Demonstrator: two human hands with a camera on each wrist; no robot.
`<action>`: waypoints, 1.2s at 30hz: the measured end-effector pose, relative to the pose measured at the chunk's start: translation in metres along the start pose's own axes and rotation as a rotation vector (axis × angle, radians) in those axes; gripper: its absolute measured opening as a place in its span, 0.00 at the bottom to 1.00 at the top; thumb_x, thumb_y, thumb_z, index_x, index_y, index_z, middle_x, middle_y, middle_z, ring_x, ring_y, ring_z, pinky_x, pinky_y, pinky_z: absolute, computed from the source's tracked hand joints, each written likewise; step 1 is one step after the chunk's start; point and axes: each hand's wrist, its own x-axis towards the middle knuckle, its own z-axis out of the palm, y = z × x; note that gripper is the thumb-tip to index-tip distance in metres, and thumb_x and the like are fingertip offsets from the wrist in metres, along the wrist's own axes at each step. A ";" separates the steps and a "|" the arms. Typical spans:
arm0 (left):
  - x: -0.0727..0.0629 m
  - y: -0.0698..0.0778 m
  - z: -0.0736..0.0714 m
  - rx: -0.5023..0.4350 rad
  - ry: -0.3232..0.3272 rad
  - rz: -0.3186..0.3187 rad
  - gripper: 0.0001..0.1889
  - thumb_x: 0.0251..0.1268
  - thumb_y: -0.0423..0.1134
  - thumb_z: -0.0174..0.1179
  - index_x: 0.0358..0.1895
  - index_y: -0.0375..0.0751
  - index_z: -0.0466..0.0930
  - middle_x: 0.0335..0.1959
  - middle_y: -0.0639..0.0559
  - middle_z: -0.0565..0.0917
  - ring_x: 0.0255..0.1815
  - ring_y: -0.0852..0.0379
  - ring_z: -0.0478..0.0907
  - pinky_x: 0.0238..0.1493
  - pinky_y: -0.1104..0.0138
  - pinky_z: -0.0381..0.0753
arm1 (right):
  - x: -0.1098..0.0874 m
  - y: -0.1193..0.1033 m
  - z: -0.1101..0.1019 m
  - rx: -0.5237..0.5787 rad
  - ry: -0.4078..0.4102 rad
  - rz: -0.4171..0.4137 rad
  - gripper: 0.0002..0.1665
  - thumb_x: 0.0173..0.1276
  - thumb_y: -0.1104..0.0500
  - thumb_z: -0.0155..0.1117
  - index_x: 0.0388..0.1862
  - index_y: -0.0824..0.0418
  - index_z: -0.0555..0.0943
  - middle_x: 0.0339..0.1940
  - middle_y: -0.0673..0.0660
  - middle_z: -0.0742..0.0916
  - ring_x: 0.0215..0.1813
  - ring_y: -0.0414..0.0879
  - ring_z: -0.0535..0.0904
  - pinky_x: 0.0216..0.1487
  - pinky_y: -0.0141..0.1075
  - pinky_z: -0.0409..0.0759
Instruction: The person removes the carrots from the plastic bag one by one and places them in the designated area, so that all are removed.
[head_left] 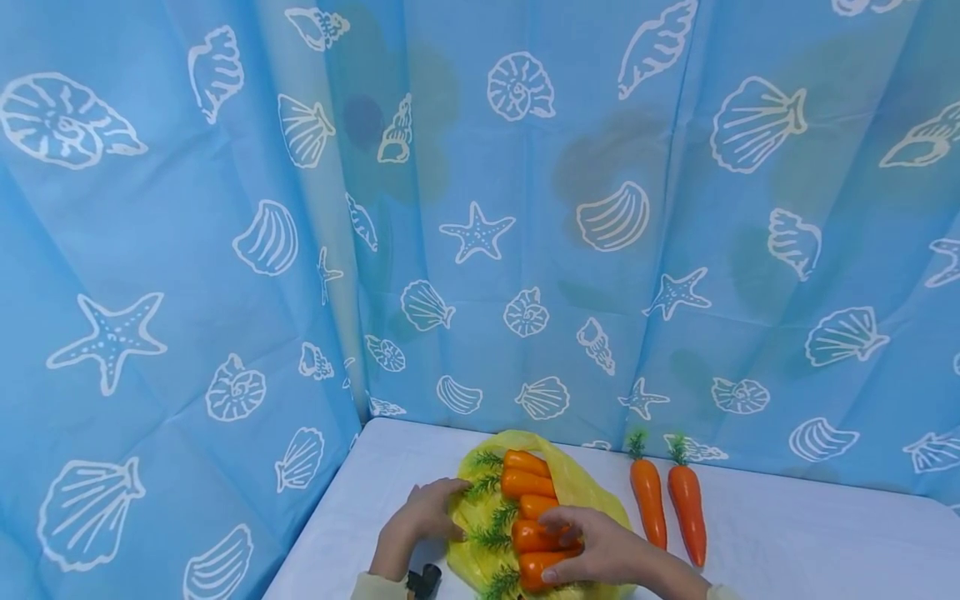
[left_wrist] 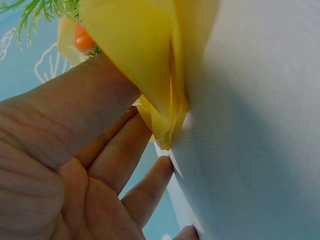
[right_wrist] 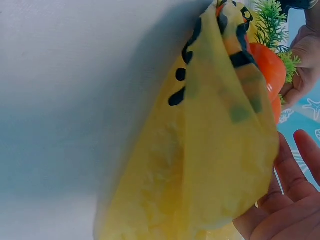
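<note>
A: Reference: bag [head_left: 588, 492] at centre, 12 away from the wearer. Far left?

B: Blue curtain [head_left: 112, 250], white shell and starfish print, running on round behind the bench [head_left: 810, 542] at 12.

A: Next, at 8?

B: Black thing [head_left: 426, 581] beside the left wrist, partly cut off by the frame; not identified.

A: Left hand [head_left: 429, 510]?

B: At 9, spread. Thumb apart from the fingers, at the bag's edge; in the left wrist view, yellow plastic covers the thumb tip.

A: Bag contents?

B: Five carrots [head_left: 527, 483] visible, stacked 12 to 6. Green tops [head_left: 491, 537] toward 9; the bag covers their tips toward 3.

A: Right hand [head_left: 600, 542]?

B: At 4, over the nearer carrots, fingers spread and slightly bent. Contact with them: cannot tell. Right wrist view puts its fingers just beside the plastic, which bears black marks.

A: Far right?

B: Two loose carrots [head_left: 648, 500] at 3, side by side on the bench, tops toward 12.
</note>
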 end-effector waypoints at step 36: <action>-0.002 0.003 -0.002 -0.022 -0.001 -0.012 0.34 0.46 0.34 0.76 0.62 0.44 0.78 0.65 0.42 0.78 0.70 0.35 0.68 0.75 0.32 0.45 | 0.001 0.018 0.024 0.063 -0.075 0.155 0.17 0.59 0.53 0.75 0.48 0.47 0.84 0.45 0.48 0.85 0.45 0.47 0.78 0.47 0.40 0.82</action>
